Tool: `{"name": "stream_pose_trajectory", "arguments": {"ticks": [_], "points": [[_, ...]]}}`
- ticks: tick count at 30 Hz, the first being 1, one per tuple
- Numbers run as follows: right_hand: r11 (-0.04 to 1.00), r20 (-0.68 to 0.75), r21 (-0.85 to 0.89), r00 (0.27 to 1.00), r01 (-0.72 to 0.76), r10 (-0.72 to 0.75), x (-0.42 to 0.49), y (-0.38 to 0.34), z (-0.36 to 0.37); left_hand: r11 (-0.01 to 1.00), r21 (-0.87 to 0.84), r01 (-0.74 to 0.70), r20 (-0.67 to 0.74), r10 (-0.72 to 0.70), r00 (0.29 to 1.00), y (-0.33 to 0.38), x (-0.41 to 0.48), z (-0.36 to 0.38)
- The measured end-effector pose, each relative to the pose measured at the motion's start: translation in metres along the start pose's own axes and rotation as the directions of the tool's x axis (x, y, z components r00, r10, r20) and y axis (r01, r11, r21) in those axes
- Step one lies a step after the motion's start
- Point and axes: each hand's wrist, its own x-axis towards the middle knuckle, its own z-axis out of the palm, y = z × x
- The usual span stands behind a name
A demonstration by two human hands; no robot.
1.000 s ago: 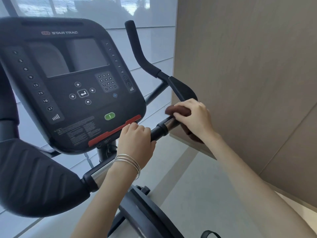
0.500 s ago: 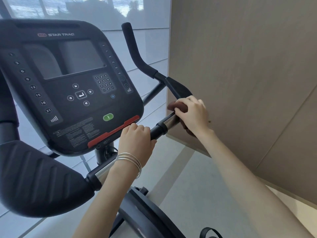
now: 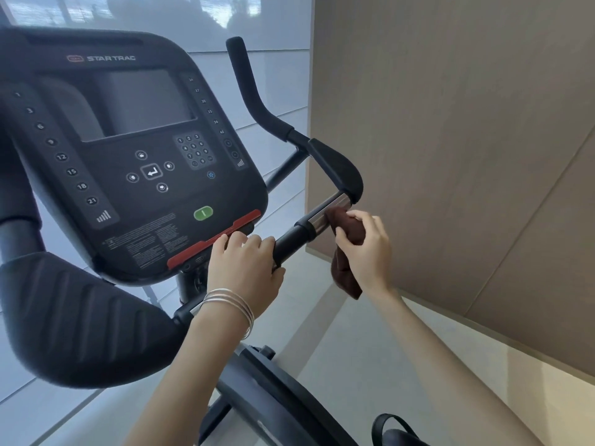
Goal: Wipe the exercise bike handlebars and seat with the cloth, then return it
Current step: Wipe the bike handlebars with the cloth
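**Cloth at the chrome bar, both hands on the handlebar**

Your right hand (image 3: 367, 252), at about 4 o'clock from the middle of the view, grips the brown cloth (image 3: 349, 231) with curled fingers and thumb. It holds the upper end of the cloth against the chrome section (image 3: 323, 211) of the handlebar. The rest of the cloth hangs below your palm toward 6 o'clock. The chrome section runs up toward 1 o'clock and meets the black elbow pad (image 3: 338, 169).

Your left hand (image 3: 244, 272), at 7 o'clock from the middle, wraps its fingers over the black grip (image 3: 289, 243) of the same bar and clasps it. Silver bangles (image 3: 231, 305) circle that wrist. Your hands are near each other but apart, with a stretch of black grip between them.

The console (image 3: 128, 149) fills the 10 o'clock area, and its green button (image 3: 203, 213) sits at 11 o'clock from your left hand. An upright horn grip (image 3: 248, 91) rises at 12 o'clock. A ribbed pad (image 3: 80, 317) lies at 8 o'clock, and a tan wall panel (image 3: 450, 140) covers the 2 o'clock side.
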Motion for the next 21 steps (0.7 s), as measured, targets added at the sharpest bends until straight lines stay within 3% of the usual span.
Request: {"name": "stream_pose_trajectory", "arguments": {"ticks": [7,14,18,21], "points": [[0.992,0.153,0.09,0.986,-0.088,0.073,-0.036,-0.003,0.009,1.0,0.013,0.001,0.027,-0.001,1.0,0.006,0.004,-0.002],[0.964,0.074,0.16,0.976,-0.212,0.203,-0.006,0.005,0.024,0.999,0.036,0.008,0.053,-0.01,0.999,0.009,0.012,-0.004],[0.919,-0.008,0.2,0.938,-0.339,0.347,0.024,0.02,0.026,0.999,0.048,0.016,0.06,-0.019,0.998,0.009,0.016,-0.005],[0.938,0.01,0.202,0.958,-0.283,0.287,0.019,0.024,0.025,0.999,0.052,0.017,0.05,-0.02,0.999,0.01,0.018,-0.004]]}}
